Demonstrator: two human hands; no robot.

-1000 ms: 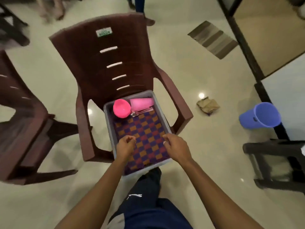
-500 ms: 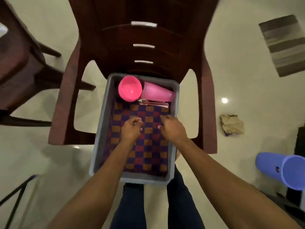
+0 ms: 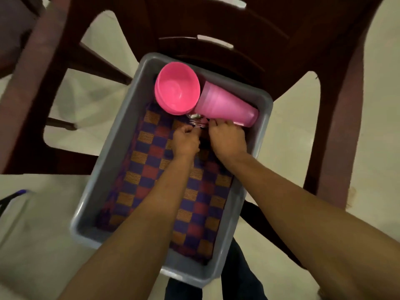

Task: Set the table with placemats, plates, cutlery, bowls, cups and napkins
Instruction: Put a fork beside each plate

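Inside the grey tub (image 3: 112, 152), both curled hands, left hand (image 3: 186, 141) and right hand (image 3: 226, 139), reached the cutlery (image 3: 197, 122) beneath stacked pink cups (image 3: 225, 107); whether either gripped it was unclear. Lifting it clear without tipping the cups seemed wise.

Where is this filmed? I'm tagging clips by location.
Probably a home dining area: a brown plastic armchair on a glossy tiled floor, holding a grey tub of pink bowls and cups.

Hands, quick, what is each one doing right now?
Left hand: fingers curled by the cutlery; grip cannot be told.
Right hand: cannot be told either.
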